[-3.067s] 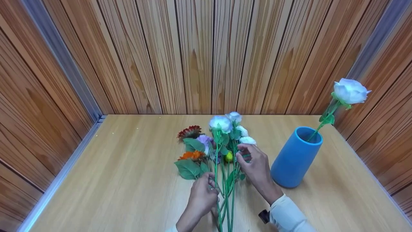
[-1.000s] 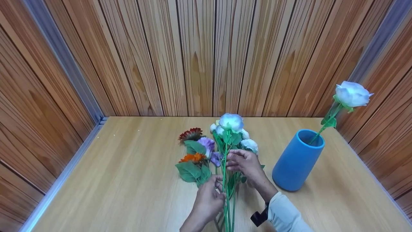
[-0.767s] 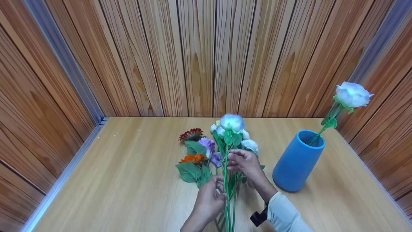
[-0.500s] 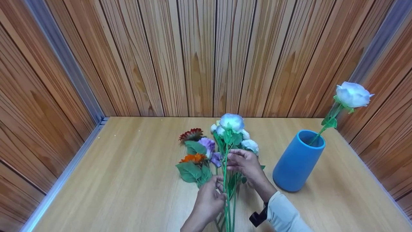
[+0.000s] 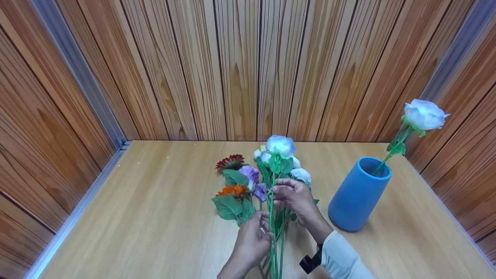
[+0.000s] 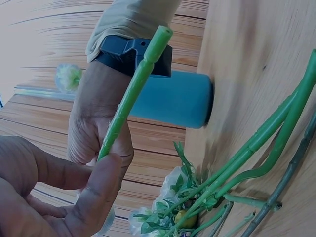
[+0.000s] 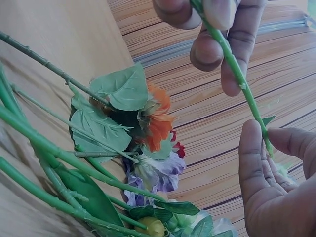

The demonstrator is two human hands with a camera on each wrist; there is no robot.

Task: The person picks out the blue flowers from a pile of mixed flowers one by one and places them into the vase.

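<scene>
Flower, one, large pale blue-white head on a long green plastic stem (image 5: 280, 145): it is in your grasp, raised over the middle of the light wood table (image 5: 155, 221). Hands, two: your left hand (image 5: 251, 238) pinches its stem near the bottom end, and your right hand (image 5: 296, 197) pinches it higher up, below the head. Vase, one, smooth blue, tapering to a round mouth (image 5: 358, 197), standing on the table to your right; in it, one pale blue-white flower with green leaves (image 5: 425, 114), leaning right. Loose blooms under and beside your hands: one dark red flower (image 5: 230, 162); one orange flower (image 5: 232, 190); purple blossoms (image 5: 250, 175) and white blossoms (image 5: 301, 175), overlapping too much for you to count; one round yellow bud (image 7: 151, 226).

Changed from three seconds ago: your right hand, then among the white blossoms, is now on the held stem, and the held head sits farther right, covering part of the white group.

Orientation: the stem's long axis runs away from you, its head toward the panelled wood wall (image 5: 232, 69), its bare end toward your body.
</scene>
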